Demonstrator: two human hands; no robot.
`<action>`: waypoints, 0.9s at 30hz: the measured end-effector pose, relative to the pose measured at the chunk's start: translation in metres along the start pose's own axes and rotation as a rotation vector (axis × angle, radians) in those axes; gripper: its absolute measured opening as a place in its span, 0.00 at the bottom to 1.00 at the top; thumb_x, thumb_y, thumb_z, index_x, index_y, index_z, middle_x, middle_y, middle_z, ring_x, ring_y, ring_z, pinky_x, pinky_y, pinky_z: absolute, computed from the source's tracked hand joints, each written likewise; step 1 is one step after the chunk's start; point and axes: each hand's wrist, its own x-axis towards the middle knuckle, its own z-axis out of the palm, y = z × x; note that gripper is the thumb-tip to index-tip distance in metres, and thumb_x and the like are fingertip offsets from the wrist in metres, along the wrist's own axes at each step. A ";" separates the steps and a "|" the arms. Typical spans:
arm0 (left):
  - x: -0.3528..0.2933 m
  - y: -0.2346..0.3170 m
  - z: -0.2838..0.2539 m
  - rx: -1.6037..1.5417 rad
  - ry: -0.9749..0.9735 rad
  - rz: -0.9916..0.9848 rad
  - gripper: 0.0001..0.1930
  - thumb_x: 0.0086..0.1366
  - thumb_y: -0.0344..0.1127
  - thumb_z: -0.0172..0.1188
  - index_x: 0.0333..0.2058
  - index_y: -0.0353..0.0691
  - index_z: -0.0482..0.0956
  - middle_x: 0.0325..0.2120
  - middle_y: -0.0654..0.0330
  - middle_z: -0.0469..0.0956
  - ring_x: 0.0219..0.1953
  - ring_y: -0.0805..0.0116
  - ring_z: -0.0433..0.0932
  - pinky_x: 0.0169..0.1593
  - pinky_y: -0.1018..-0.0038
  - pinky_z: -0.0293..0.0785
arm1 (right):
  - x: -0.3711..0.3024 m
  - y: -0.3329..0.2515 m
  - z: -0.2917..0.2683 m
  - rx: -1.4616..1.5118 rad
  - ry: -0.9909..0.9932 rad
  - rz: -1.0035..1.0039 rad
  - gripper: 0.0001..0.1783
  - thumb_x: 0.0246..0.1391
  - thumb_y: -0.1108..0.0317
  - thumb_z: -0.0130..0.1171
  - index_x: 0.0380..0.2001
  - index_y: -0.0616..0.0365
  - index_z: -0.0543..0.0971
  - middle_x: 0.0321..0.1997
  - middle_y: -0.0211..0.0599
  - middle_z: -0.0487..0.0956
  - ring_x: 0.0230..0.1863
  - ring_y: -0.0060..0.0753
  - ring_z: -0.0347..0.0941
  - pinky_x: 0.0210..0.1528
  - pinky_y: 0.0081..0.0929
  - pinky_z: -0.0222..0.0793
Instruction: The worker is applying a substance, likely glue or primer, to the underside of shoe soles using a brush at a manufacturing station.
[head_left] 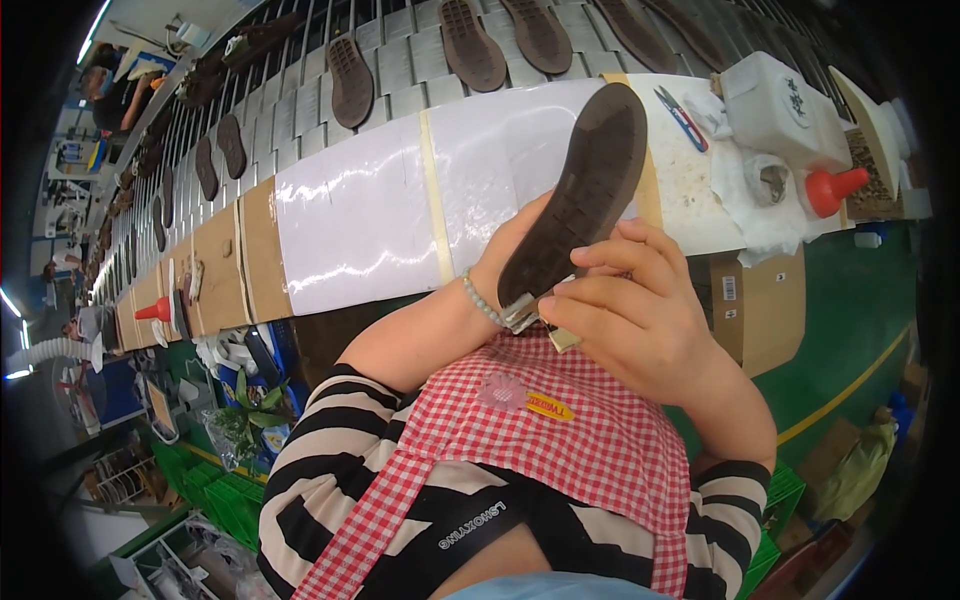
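A dark brown shoe sole (590,160) stands tilted in front of my chest, its treadlike grid side partly showing. My left hand (512,243) is closed on it from behind and below; most of its fingers are hidden by the sole. At the sole's lower end, my right hand (640,305) has its fingers curled and pinches a small pale yellow piece (564,341), whose kind I cannot make out. Beside that piece is a whitish, shiny bit (518,310), close to the sole's lower edge.
A white-covered board (350,200) lies before me, with soles (350,85) on the slatted metal conveyor beyond. To the right are snips (682,120), a white plastic container (780,110), crumpled tissue (760,215) and a red-capped bottle (835,192). A cardboard box (760,305) stands below.
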 end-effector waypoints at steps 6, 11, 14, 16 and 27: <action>-0.002 0.001 -0.008 -0.228 -0.172 -0.135 0.19 0.78 0.36 0.41 0.58 0.32 0.69 0.49 0.47 0.78 0.46 0.56 0.81 0.47 0.65 0.83 | 0.001 -0.002 -0.019 -0.076 -0.134 -0.056 0.17 0.43 0.63 0.66 0.40 0.44 0.86 0.42 0.23 0.83 0.54 0.35 0.74 0.65 0.48 0.63; -0.006 0.007 0.003 -0.001 -0.164 -0.064 0.20 0.78 0.37 0.41 0.61 0.32 0.68 0.55 0.45 0.75 0.59 0.48 0.74 0.57 0.54 0.79 | -0.002 -0.006 -0.034 -0.145 -0.053 0.042 0.21 0.38 0.67 0.70 0.42 0.50 0.84 0.41 0.29 0.83 0.52 0.38 0.75 0.61 0.46 0.66; -0.004 0.009 0.007 -0.180 -0.209 -0.022 0.22 0.78 0.41 0.41 0.61 0.34 0.70 0.61 0.50 0.70 0.69 0.45 0.60 0.69 0.42 0.60 | -0.008 -0.006 -0.025 -0.083 0.113 0.180 0.25 0.35 0.69 0.74 0.43 0.55 0.83 0.39 0.33 0.82 0.49 0.39 0.76 0.55 0.42 0.70; 0.001 0.011 0.007 -0.275 -0.220 -0.034 0.22 0.77 0.40 0.40 0.62 0.33 0.67 0.62 0.48 0.68 0.69 0.43 0.59 0.69 0.43 0.62 | -0.011 -0.010 -0.017 0.066 0.183 0.327 0.26 0.35 0.71 0.78 0.42 0.61 0.82 0.36 0.36 0.82 0.42 0.41 0.77 0.44 0.35 0.73; 0.001 0.013 0.011 -0.423 -0.217 -0.055 0.24 0.78 0.41 0.36 0.65 0.31 0.62 0.64 0.45 0.65 0.71 0.42 0.57 0.70 0.42 0.61 | -0.021 -0.012 0.004 0.210 0.218 0.514 0.24 0.35 0.69 0.78 0.39 0.59 0.81 0.33 0.34 0.80 0.36 0.38 0.75 0.40 0.33 0.70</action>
